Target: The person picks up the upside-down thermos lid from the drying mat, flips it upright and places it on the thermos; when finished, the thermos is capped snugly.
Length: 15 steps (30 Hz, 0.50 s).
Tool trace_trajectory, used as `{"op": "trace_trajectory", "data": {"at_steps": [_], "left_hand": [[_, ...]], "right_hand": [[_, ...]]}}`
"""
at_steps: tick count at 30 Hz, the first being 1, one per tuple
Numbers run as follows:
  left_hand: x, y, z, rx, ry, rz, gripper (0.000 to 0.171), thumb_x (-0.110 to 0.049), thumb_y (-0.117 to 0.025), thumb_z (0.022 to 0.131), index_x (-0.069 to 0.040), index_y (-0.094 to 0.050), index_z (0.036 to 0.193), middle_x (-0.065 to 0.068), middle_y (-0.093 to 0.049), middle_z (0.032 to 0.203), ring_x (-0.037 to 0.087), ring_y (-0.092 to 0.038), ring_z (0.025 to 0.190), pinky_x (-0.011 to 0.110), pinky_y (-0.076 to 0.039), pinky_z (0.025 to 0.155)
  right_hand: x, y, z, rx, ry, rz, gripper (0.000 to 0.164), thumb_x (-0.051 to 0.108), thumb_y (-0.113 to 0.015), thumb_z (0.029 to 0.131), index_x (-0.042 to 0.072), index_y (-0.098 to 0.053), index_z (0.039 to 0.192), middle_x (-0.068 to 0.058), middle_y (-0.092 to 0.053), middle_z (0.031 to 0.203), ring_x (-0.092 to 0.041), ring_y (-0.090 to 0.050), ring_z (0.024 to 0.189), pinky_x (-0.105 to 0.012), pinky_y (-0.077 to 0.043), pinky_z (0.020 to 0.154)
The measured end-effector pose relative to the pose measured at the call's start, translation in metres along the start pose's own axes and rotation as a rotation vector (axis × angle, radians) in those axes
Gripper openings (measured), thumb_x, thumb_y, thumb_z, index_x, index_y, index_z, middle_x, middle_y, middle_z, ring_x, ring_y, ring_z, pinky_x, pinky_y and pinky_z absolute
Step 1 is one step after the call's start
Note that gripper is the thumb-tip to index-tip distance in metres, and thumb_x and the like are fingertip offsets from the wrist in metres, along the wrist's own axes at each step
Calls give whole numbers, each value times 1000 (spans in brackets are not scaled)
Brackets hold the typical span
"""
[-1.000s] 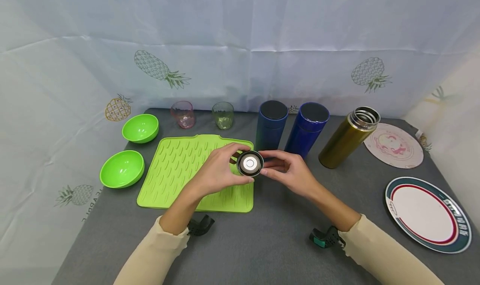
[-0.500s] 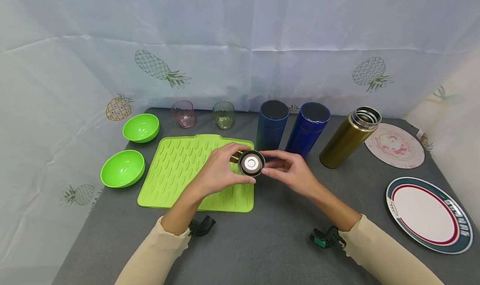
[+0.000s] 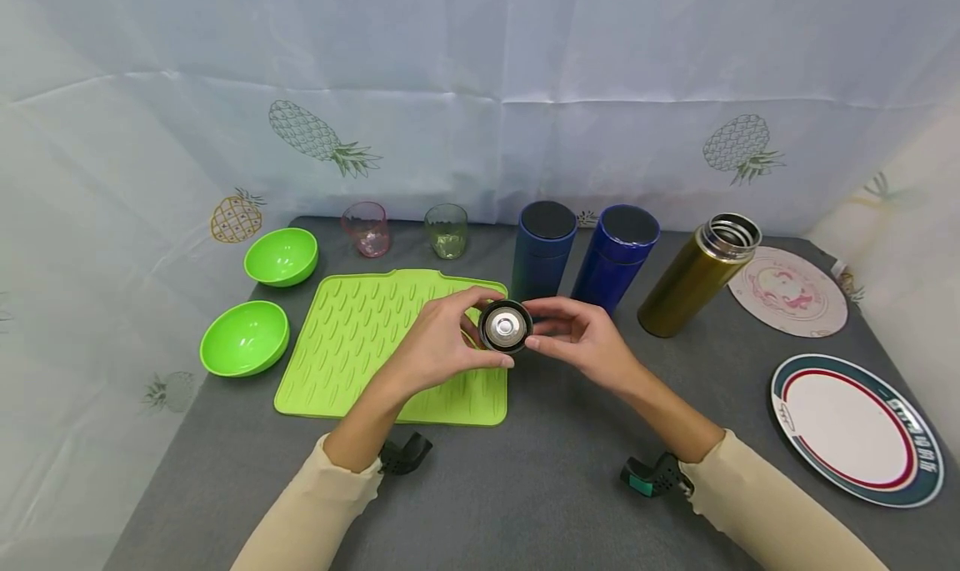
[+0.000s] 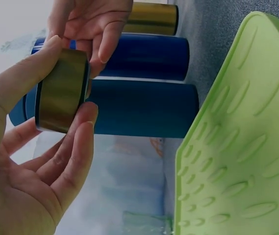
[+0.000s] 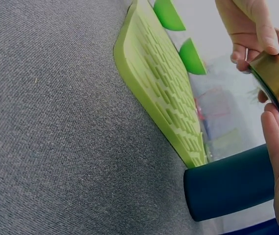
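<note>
A gold bottle lid (image 3: 506,327) is held up between both hands, its round inner side with a metal disc facing the head camera. My left hand (image 3: 442,338) grips it from the left, thumb on one side and fingers on the other; the left wrist view shows the lid's gold side wall (image 4: 63,90). From the right, my right hand (image 3: 581,338) holds the lid's edge between thumb and fingertips. The gold thermos bottle (image 3: 690,283) stands lidless to the right, its steel mouth exposed. Part of a green drying mat (image 3: 360,346) lies below the left hand.
Two capped bottles, one dark blue (image 3: 542,254) and one bright blue (image 3: 615,258), stand just behind the hands. Pink (image 3: 367,231) and green (image 3: 447,233) glasses are at the back. Two green bowls (image 3: 243,338) sit left; a pink round mat (image 3: 787,292) and a plate (image 3: 855,429) lie right.
Both hands and the lid have shifted very slightly to the right. The metal disc inside the lid catches the light differently. The bottles and the other things stay where they were.
</note>
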<state>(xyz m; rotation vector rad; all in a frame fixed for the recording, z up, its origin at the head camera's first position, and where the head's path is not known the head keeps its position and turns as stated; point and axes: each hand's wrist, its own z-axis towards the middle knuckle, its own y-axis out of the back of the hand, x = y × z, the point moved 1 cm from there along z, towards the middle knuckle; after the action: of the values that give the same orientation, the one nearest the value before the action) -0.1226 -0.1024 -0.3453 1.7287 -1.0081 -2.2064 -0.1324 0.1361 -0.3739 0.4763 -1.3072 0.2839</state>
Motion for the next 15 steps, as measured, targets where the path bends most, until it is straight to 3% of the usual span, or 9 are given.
{"op": "trace_trajectory", "data": {"at_steps": [4, 6, 11, 15], "left_hand": [[1, 1, 0, -1, 12, -59, 69, -28, -93, 73, -21, -62, 136, 1, -71, 122, 8, -70, 79, 26, -60, 73], [2, 2, 0, -3, 21, -90, 64, -28, -90, 77, -21, -63, 135, 3, -72, 119, 9, -71, 79, 28, -60, 75], [2, 4, 2, -9, 41, -134, 45, -26, -80, 88, -22, -67, 131, 6, -73, 113, 12, -72, 78, 32, -57, 67], [2, 4, 2, -12, 53, -148, 41, -23, -78, 90, -21, -68, 130, 7, -73, 115, 13, -74, 78, 32, -55, 62]], "right_hand": [[-2, 0, 0, -8, 26, 20, 46, -1, -72, 90, -8, -59, 134, 9, -69, 124, -5, -72, 104, -23, -60, 89], [-3, 1, 0, -13, 40, 25, 45, -1, -72, 90, -9, -59, 133, 13, -69, 122, -5, -72, 104, -23, -60, 89], [-3, 1, 0, -14, 46, 26, 45, -2, -72, 90, -8, -59, 133, 13, -69, 121, -6, -72, 104, -24, -61, 88], [-2, 1, -2, -9, 31, 18, 47, -2, -72, 90, -6, -59, 135, 8, -69, 124, -6, -72, 107, -24, -61, 88]]}}
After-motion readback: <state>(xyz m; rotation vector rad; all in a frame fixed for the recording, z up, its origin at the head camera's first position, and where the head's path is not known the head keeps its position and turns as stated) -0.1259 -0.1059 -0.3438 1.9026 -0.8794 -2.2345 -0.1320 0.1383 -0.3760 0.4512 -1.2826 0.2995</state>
